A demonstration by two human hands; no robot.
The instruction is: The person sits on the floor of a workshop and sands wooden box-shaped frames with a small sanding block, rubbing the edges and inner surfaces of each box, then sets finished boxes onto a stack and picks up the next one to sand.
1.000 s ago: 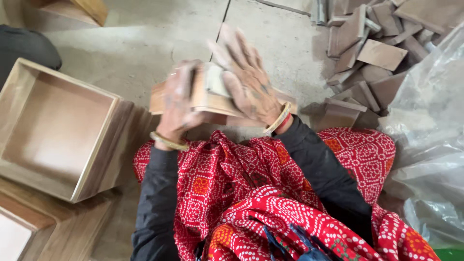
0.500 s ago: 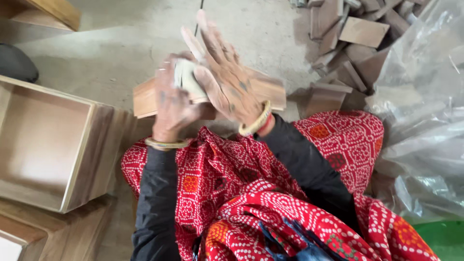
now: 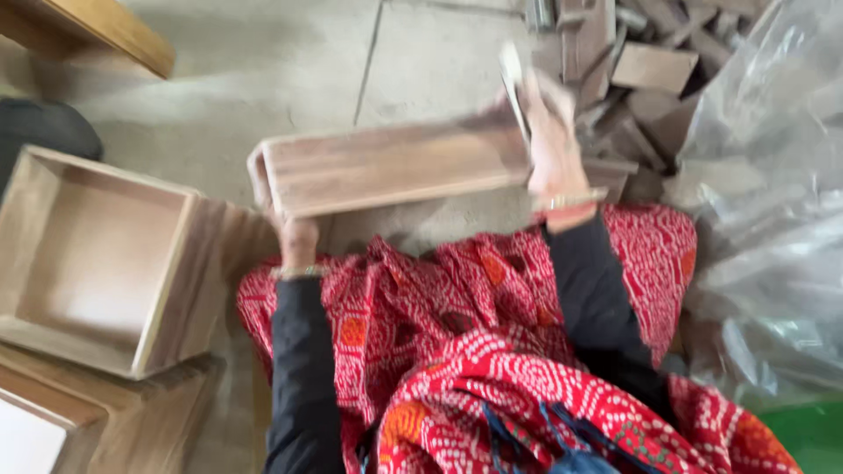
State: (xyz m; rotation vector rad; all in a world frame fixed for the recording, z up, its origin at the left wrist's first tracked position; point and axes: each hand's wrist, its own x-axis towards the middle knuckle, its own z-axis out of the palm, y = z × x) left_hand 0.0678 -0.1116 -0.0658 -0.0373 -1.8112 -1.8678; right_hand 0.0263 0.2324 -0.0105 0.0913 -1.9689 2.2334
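Observation:
I hold a long wooden board (image 3: 391, 167) level in front of me, above my lap. My left hand (image 3: 294, 237) grips its left end from below, mostly hidden behind the wood. My right hand (image 3: 549, 145) clasps the right end, with a pale small piece, perhaps sandpaper (image 3: 512, 70), sticking up beside the fingers. The frame is blurred by motion. Red patterned cloth (image 3: 457, 351) covers my lap under the board.
An open wooden box (image 3: 97, 263) lies on its side at the left, on top of other wooden panels (image 3: 105, 421). A heap of wood offcuts (image 3: 650, 61) sits at the upper right, beside crumpled clear plastic sheeting (image 3: 773, 219). Grey concrete floor (image 3: 290, 79) lies beyond.
My hands were close together over the board's middle, the right palm flat on it. They have spread to the board's two ends, and the board now lies lengthwise across my view.

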